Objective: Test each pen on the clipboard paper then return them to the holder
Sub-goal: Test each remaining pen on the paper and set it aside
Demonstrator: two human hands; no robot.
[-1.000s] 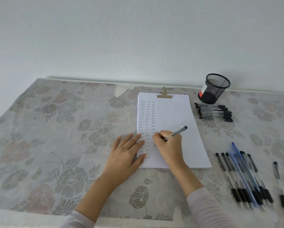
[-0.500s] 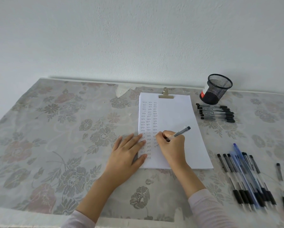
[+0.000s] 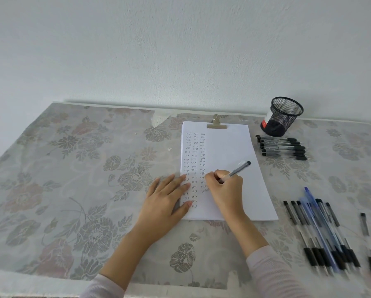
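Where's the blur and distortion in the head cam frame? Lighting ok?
Head view: soft, even light, no glare, only faint shadows under the hands. Centre is sharp: the writing on the paper and the pen in the right hand read crisply. The loose pens at lower right smear toward the edge. Wide-angle bowing shows on the table's back edge.

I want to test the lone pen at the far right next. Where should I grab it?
Take the lone pen by its clear barrel, mid-length, coming from above with the right hand. It lies flat, apart from the pen cluster, with bare cloth on both sides, so fingers can pinch across it.
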